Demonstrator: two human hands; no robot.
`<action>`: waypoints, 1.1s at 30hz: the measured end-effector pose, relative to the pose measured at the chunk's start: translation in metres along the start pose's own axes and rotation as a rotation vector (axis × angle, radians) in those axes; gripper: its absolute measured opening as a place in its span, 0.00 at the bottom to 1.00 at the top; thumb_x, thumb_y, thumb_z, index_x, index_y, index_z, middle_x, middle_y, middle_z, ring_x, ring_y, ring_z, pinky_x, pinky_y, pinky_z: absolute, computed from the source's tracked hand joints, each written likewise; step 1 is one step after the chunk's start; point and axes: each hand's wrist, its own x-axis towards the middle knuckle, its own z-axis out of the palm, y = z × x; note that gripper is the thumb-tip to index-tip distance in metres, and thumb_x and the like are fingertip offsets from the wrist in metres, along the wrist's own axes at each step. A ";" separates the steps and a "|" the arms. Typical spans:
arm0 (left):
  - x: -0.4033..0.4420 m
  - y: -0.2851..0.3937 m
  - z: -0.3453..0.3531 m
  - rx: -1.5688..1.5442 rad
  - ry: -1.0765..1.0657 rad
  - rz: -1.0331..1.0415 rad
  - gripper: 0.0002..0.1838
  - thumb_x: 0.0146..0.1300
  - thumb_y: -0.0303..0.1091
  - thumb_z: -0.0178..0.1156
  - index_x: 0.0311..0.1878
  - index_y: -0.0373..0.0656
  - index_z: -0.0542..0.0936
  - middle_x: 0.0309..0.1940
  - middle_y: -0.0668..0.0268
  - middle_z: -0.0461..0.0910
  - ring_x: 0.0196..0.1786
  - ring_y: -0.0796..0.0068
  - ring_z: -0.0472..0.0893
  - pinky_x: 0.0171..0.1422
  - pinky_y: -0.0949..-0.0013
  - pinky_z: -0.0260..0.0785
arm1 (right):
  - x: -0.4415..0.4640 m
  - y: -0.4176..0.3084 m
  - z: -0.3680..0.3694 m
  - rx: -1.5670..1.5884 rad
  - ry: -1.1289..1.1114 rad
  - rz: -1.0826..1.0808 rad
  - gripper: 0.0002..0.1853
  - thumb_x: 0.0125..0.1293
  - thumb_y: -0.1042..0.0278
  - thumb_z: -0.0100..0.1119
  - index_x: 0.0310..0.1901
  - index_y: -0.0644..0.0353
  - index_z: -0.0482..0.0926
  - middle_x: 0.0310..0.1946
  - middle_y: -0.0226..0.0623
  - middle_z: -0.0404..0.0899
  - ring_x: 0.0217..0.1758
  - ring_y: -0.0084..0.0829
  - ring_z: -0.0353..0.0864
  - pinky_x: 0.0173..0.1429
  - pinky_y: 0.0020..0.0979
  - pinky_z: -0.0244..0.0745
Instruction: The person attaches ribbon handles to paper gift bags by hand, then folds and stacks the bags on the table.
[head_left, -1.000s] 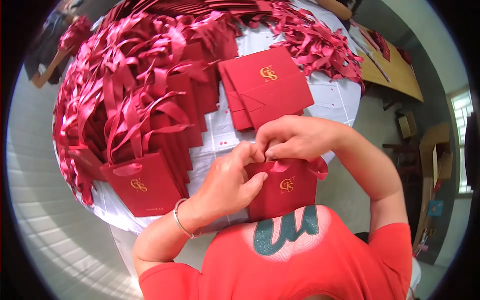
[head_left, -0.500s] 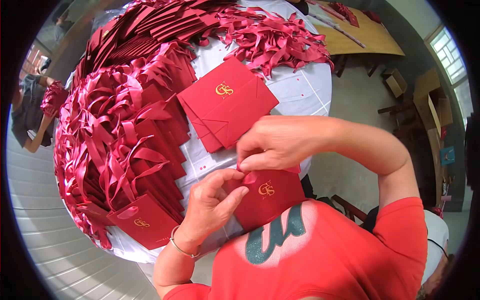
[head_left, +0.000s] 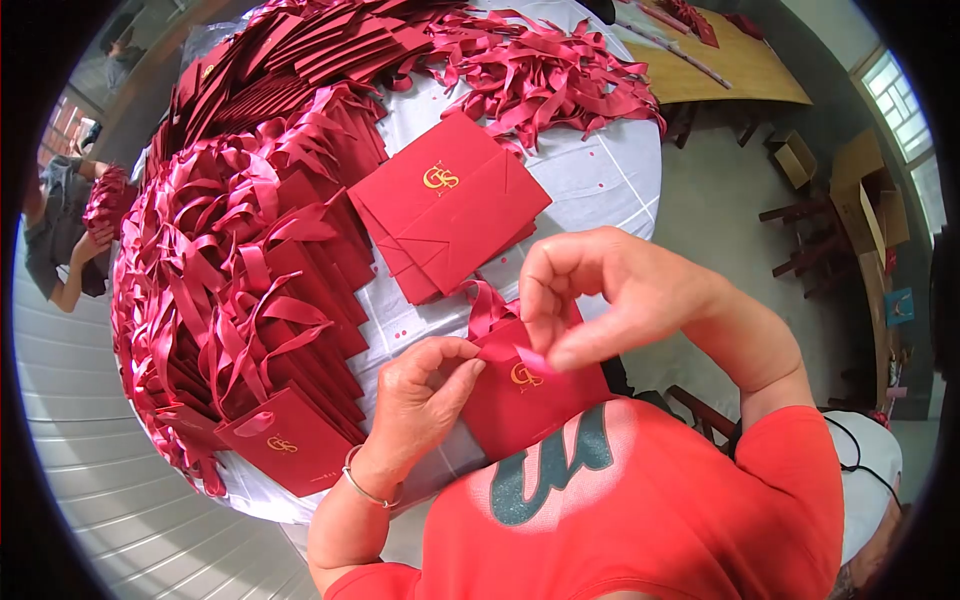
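Observation:
A red paper bag (head_left: 545, 400) with a gold logo lies flat at the table's near edge, against my shirt. A pink-red ribbon (head_left: 500, 352) runs across its upper part. My left hand (head_left: 425, 390), with a bracelet at the wrist, pinches the ribbon at the bag's left side between thumb and forefinger. Over the bag's upper right, my right hand (head_left: 605, 300) is closed on the ribbon's other end, thumb against fingers. A further loop of ribbon (head_left: 488, 305) stands up at the bag's top edge. Just beyond lies a stack of flat red bags (head_left: 450, 205).
Rows of red bags with ribbon handles (head_left: 250, 250) crowd the left of the round table (head_left: 620, 180). A heap of loose ribbons (head_left: 550, 75) lies at the back. Another person (head_left: 65, 220) holds a ribbon bundle at far left. Cardboard boxes (head_left: 865, 210) stand at right.
My right hand has moved right and up, away from my left hand, drawing the ribbon end out between them. My left hand stays nearly in place at the bag.

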 end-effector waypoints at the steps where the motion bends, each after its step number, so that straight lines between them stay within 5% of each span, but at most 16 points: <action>1: 0.000 0.001 -0.001 0.000 0.001 -0.003 0.05 0.62 0.23 0.68 0.41 0.36 0.84 0.29 0.70 0.81 0.28 0.86 0.74 0.32 0.77 0.68 | -0.003 -0.002 0.001 0.117 -0.031 -0.063 0.17 0.55 0.78 0.74 0.44 0.64 0.78 0.39 0.39 0.85 0.42 0.28 0.85 0.49 0.29 0.80; 4: 0.000 0.004 -0.001 -0.006 -0.013 -0.068 0.04 0.63 0.22 0.67 0.41 0.36 0.83 0.28 0.76 0.79 0.26 0.92 0.69 0.29 0.82 0.61 | -0.017 0.012 -0.016 0.155 0.019 -0.229 0.18 0.54 0.80 0.72 0.47 0.65 0.79 0.43 0.44 0.85 0.46 0.31 0.85 0.52 0.33 0.80; 7: 0.001 -0.001 -0.001 -0.018 -0.007 -0.028 0.04 0.64 0.22 0.67 0.41 0.36 0.82 0.27 0.77 0.78 0.24 0.93 0.68 0.27 0.82 0.60 | -0.024 0.034 -0.035 -0.480 0.182 -0.315 0.17 0.51 0.82 0.71 0.44 0.63 0.84 0.46 0.40 0.82 0.44 0.28 0.81 0.50 0.31 0.77; 10: 0.001 -0.002 -0.001 -0.014 0.016 0.005 0.04 0.63 0.22 0.67 0.40 0.36 0.82 0.27 0.78 0.77 0.23 0.94 0.67 0.26 0.83 0.59 | -0.027 0.050 -0.019 -0.677 0.146 -0.384 0.17 0.49 0.82 0.71 0.43 0.60 0.85 0.45 0.38 0.80 0.45 0.33 0.80 0.48 0.30 0.77; 15: 0.001 -0.001 -0.003 -0.019 -0.023 -0.079 0.05 0.62 0.20 0.67 0.40 0.36 0.82 0.26 0.78 0.77 0.23 0.95 0.67 0.25 0.83 0.58 | -0.008 0.074 -0.003 -0.985 0.488 -0.792 0.18 0.42 0.83 0.69 0.38 0.57 0.85 0.29 0.32 0.79 0.28 0.33 0.80 0.31 0.31 0.72; 18: 0.001 0.001 -0.003 -0.032 -0.024 -0.087 0.06 0.61 0.19 0.67 0.40 0.36 0.83 0.26 0.79 0.77 0.22 0.96 0.67 0.24 0.84 0.57 | -0.002 0.080 0.005 -1.052 0.694 -0.764 0.17 0.40 0.83 0.68 0.35 0.58 0.83 0.30 0.34 0.78 0.29 0.34 0.79 0.31 0.30 0.72; 20: 0.002 0.002 -0.004 -0.031 -0.031 -0.079 0.06 0.61 0.19 0.66 0.40 0.36 0.83 0.26 0.79 0.77 0.22 0.97 0.67 0.24 0.84 0.56 | 0.001 0.083 0.011 -1.017 0.720 -0.774 0.13 0.44 0.84 0.67 0.34 0.60 0.81 0.31 0.35 0.80 0.28 0.30 0.80 0.31 0.27 0.71; 22: 0.001 0.002 -0.005 -0.031 -0.036 -0.076 0.06 0.60 0.19 0.66 0.40 0.36 0.83 0.27 0.79 0.77 0.22 0.97 0.67 0.24 0.84 0.56 | -0.001 0.086 0.021 -0.490 0.704 -0.544 0.10 0.52 0.85 0.65 0.34 0.61 0.78 0.32 0.34 0.82 0.32 0.24 0.80 0.34 0.25 0.71; 23: 0.001 -0.001 -0.004 -0.035 -0.030 -0.074 0.06 0.60 0.19 0.66 0.40 0.36 0.82 0.27 0.79 0.77 0.22 0.97 0.67 0.24 0.84 0.56 | -0.006 0.086 0.021 -0.401 0.660 -0.465 0.09 0.60 0.85 0.60 0.38 0.62 0.75 0.37 0.37 0.84 0.38 0.21 0.80 0.41 0.24 0.74; 26: 0.001 0.000 -0.004 -0.044 -0.026 -0.089 0.05 0.60 0.19 0.66 0.40 0.36 0.82 0.27 0.78 0.77 0.21 0.97 0.68 0.23 0.85 0.56 | -0.008 0.093 0.018 -0.087 0.620 -0.422 0.10 0.63 0.85 0.56 0.44 0.63 0.72 0.42 0.41 0.82 0.44 0.23 0.79 0.48 0.25 0.75; 33: 0.000 -0.004 -0.006 -0.105 -0.062 -0.112 0.05 0.60 0.17 0.65 0.38 0.36 0.81 0.31 0.76 0.78 0.24 0.96 0.70 0.24 0.85 0.58 | -0.010 0.087 0.026 0.065 0.597 -0.468 0.15 0.68 0.82 0.51 0.55 0.63 0.70 0.48 0.41 0.80 0.47 0.20 0.77 0.50 0.23 0.74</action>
